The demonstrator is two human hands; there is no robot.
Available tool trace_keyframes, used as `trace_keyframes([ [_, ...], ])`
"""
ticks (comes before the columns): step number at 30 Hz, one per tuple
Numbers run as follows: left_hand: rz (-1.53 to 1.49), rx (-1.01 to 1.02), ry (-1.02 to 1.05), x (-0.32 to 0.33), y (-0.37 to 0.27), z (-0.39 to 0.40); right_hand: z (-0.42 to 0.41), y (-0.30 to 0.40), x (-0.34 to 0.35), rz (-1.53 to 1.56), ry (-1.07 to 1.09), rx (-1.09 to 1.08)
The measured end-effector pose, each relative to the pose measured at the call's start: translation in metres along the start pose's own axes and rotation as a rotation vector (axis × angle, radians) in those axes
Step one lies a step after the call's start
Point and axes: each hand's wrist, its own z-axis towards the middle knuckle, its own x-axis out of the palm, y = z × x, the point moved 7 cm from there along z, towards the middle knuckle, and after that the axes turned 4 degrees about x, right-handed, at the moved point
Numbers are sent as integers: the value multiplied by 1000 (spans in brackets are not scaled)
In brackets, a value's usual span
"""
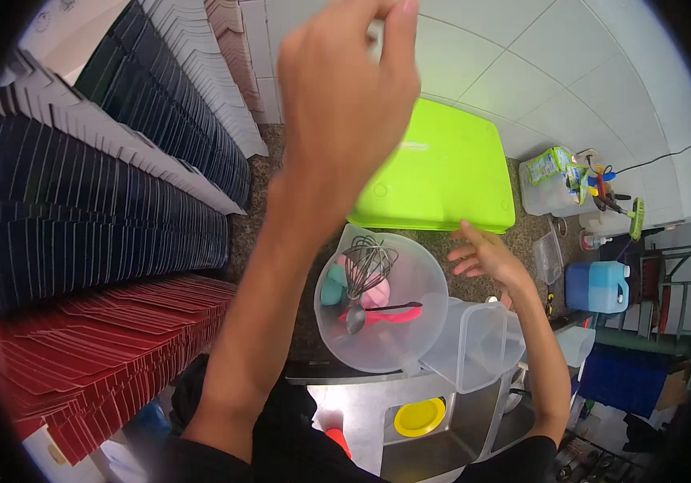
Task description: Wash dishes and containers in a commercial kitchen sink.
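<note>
My left hand (pixel 351 78) is raised high at the top of the view, blurred, its fingertips partly cut off by the picture's edge; whether they hold anything cannot be told. Lower and to the right, my right hand (pixel 485 258) has its fingers spread, near the front edge of a lime green plastic tub or lid (pixel 448 169). In front of me stands a round translucent plastic bowl (pixel 382 356). It contains a wire whisk (pixel 371 265), a metal spoon (pixel 355 319), a pink utensil (pixel 403 314), and teal (pixel 332 292) and pink (pixel 377 294) pieces.
Stacks of dark blue (pixel 98 181) and red (pixel 116 338) folded sheets rise at left. Clear containers (pixel 481 344) lean beside the bowl. Below is a steel sink (pixel 442 450) with a yellow dish (pixel 420 417). A blue jug (pixel 596 287) and a tool-filled tub (pixel 542 193) stand right.
</note>
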Motion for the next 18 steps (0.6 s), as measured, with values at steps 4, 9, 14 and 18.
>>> trace_keyframes([
  [4, -186, -92, -76, -56, -18, -65, -80, 28, -13, -100, -335, -275],
  [9, -154, 191, 202, -133, -66, -163, -191, 62, 30, 92, -598, -627],
  [14, -208, 396, 527, -239, -78, -272, -239, 33, 122, 333, -478, -692],
  [18, -58, -82, 840, -309, -34, -323, -248, 1, 238, 293, -203, -568],
])
